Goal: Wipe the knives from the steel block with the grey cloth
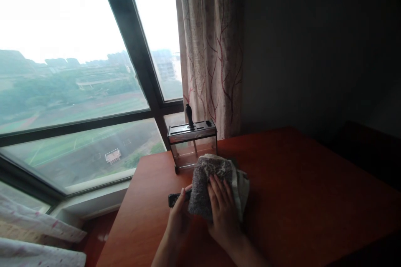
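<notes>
My left hand (178, 217) is closed round the black handle (173, 200) of what looks like a knife, its thumb on top. A folded grey and white towel (200, 194) covers the rest of the knife, so the blade is hidden. My right hand (223, 210) grips the towel from above, fingers close together and pressed on the grey side. Just beyond the towel stands a knife block (192, 132) with a metal-looking slotted top and clear sides. One black-handled knife (188, 114) is upright in it.
Under my hands is a reddish-brown wooden table (282, 183). A large window (78, 91) with dark frames lies to the left, and a patterned curtain (213, 50) hangs behind the knife block. Another curtain (37, 233) is at the lower left. The right side is dark.
</notes>
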Demonstrator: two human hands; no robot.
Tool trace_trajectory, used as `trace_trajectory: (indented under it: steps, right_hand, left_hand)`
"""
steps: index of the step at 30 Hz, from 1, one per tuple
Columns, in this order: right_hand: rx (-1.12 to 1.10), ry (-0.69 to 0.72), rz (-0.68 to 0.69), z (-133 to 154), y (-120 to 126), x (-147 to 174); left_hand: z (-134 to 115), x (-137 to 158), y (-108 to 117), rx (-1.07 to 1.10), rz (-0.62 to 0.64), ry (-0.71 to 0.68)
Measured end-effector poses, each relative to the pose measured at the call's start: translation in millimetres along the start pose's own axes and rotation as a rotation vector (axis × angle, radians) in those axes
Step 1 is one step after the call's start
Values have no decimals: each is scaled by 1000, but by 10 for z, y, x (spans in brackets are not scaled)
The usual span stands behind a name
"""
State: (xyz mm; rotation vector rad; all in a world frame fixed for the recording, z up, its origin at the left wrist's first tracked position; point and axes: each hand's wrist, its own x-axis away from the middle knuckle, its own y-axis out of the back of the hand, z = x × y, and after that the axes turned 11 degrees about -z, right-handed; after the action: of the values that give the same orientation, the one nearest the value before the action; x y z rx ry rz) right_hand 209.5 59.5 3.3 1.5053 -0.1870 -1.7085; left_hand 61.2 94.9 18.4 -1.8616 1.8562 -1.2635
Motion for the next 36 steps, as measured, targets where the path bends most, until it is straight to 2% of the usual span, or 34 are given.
trace_trajectory:
  steps: [5,13,18,22,27,32,36]
  right_hand:
    - [-46,25,55,75,-26,-70]
    - [-80,139,142,-150,130,-338]
    - [-12,63,102,-388,157,-385]
    - [31,6,70,-500,125,-345]
    - [3,59,115,-374,110,-313]
    - [-112,121,183,-113,126,-380]
    - [-135,140,202,-24,126,-446]
  left_hand:
    - [49,-7,28,56,-15,85]
    - [2,9,8,36,27,36]
    - [-31,-16,35,-5,117,-40]
    - [-55,-38,62,-8,124,-46]
    - [-27,-31,51,-18,110,-31]
    - [-2,-23,45,83,12,25]
    - [-12,-36,61,117,16,54]
